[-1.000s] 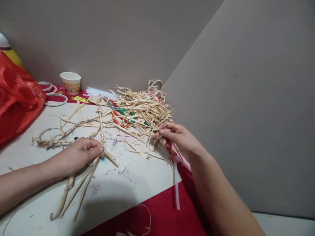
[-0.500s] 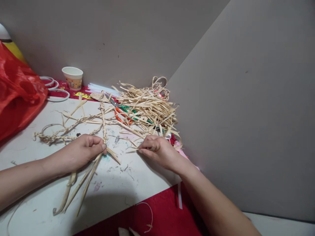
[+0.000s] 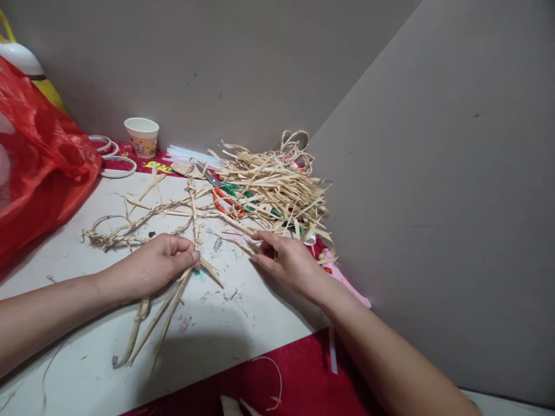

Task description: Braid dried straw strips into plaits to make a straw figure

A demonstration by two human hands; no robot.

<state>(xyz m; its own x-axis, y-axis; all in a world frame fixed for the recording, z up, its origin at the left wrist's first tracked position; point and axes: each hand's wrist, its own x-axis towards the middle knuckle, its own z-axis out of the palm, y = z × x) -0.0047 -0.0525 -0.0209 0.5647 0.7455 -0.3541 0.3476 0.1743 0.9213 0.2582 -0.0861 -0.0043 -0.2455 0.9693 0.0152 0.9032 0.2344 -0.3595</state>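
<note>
Head view: we count two hands at work, both ours. Our left hand [image 3: 158, 266] is closed, thumb and forefinger pinching the near end of a braided straw cord [image 3: 193, 205]. The cord runs away from the hand toward the wall, while three loose strip ends [image 3: 150, 335] trail from under the hand toward us. A second braid [image 3: 125, 228] lies crosswise just beyond the left knuckles.

Our right hand [image 3: 288, 260] lies with its fingers half bent at the near edge of one straw pile [image 3: 281, 185]. Its fingertips touch a single straw strip [image 3: 236, 241]; we cannot tell whether they grip it.

One pair of scissors [image 3: 225, 199] with orange and green handles sits half under the pile. Farther left we count one paper cup [image 3: 141, 136], three white rings [image 3: 116, 171] and one red plastic bag [image 3: 43, 167]. All rest on the white tabletop [image 3: 243, 323].
</note>
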